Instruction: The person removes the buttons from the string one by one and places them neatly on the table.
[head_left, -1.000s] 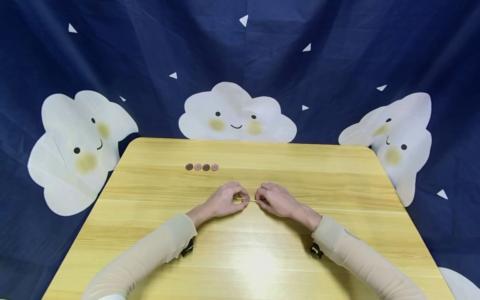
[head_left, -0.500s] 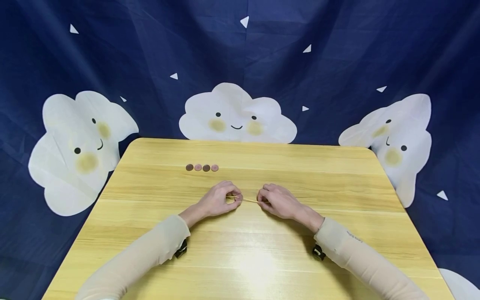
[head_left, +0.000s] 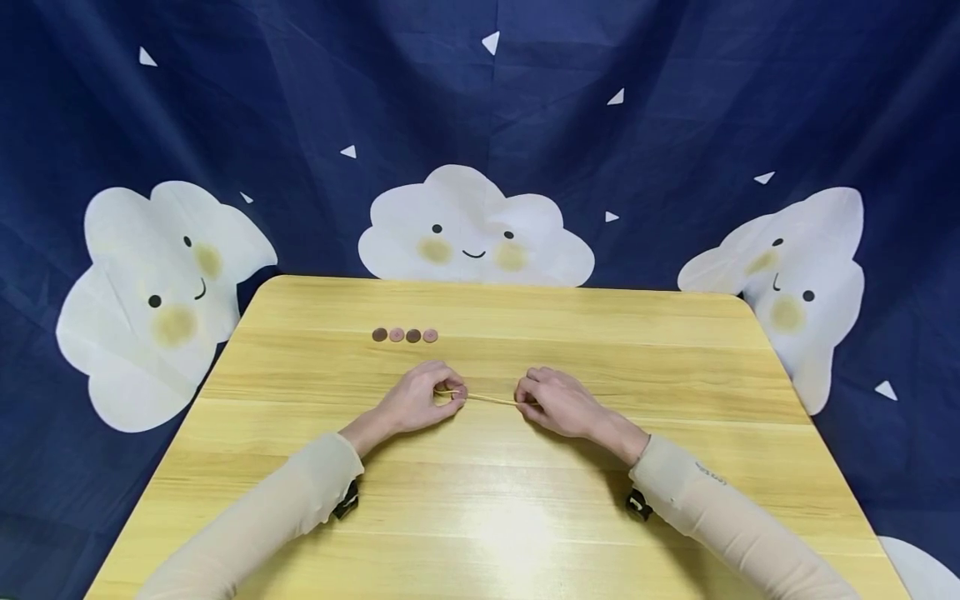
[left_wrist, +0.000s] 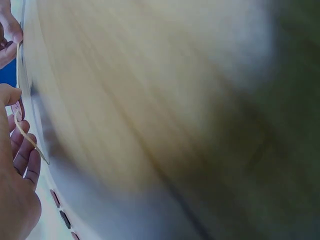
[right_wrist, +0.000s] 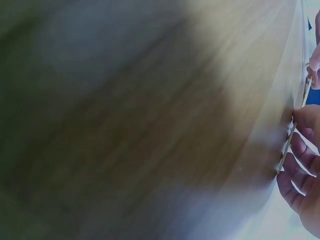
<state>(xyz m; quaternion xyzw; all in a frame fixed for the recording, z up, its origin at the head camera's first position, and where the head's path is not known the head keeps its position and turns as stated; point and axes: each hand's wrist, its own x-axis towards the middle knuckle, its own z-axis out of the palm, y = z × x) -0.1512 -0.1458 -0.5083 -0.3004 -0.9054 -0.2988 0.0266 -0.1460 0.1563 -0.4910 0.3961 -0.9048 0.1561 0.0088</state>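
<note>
My left hand (head_left: pixel 415 400) pinches a round pinkish button (left_wrist: pixel 18 108) between thumb and fingertips. A thin yellow cord (head_left: pixel 491 400) passes at the button, and its loose end (left_wrist: pixel 36 145) hangs over the curled fingers in the left wrist view. To the right, my right hand (head_left: pixel 558 402) pinches the cord between thumb and fingers, low over the table. Between the hands the cord runs nearly straight. From the right wrist view, a length of cord (right_wrist: pixel 287 150) also lies along the right fingers. The fingers hide part of the button.
Beyond the left hand, several round buttons lie in a row, dark brown (head_left: pixel 380 334) alternating with pink (head_left: pixel 397 334). They rest on a light wooden table (head_left: pixel 495 492). A dark blue curtain with white clouds (head_left: pixel 480 225) hangs behind the table's far edge.
My left hand has moved left with the button, away from the right hand. More cord now shows between the hands. The right hand has shifted only slightly right.
</note>
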